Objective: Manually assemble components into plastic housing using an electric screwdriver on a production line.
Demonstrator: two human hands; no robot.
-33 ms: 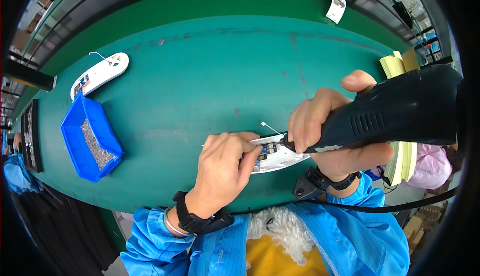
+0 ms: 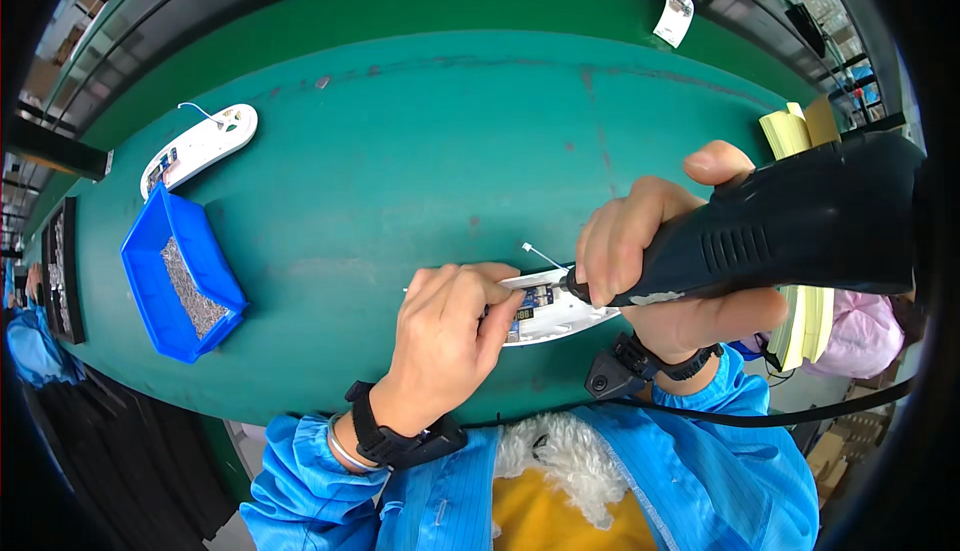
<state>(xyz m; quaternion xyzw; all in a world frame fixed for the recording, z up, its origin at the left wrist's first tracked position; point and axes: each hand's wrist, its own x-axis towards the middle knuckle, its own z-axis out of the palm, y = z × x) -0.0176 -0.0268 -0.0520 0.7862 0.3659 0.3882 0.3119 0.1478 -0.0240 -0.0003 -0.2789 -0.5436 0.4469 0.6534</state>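
Observation:
A white curved plastic housing (image 2: 572, 323) lies on the bench in front of me, with a blue circuit board (image 2: 540, 296) inside and a thin white wire (image 2: 543, 256) sticking up from its far side. Closed over the left end of the housing is my left hand (image 2: 450, 326), thumb and fingers pressed at the board; what lies under the fingertips is hidden. My right hand (image 2: 640, 251) is wrapped round a black electric screwdriver (image 2: 790, 226). Its tip points left and down into the housing, beside the board's right end.
A blue bin (image 2: 215, 251) of small metal screws stands at the left. Behind it rests another white housing (image 2: 215, 146) with a board and wire. A white curved piece (image 2: 675, 16) is at the far right, yellow sheets (image 2: 785, 131) at the right edge, and a black tray (image 2: 62, 271) far left.

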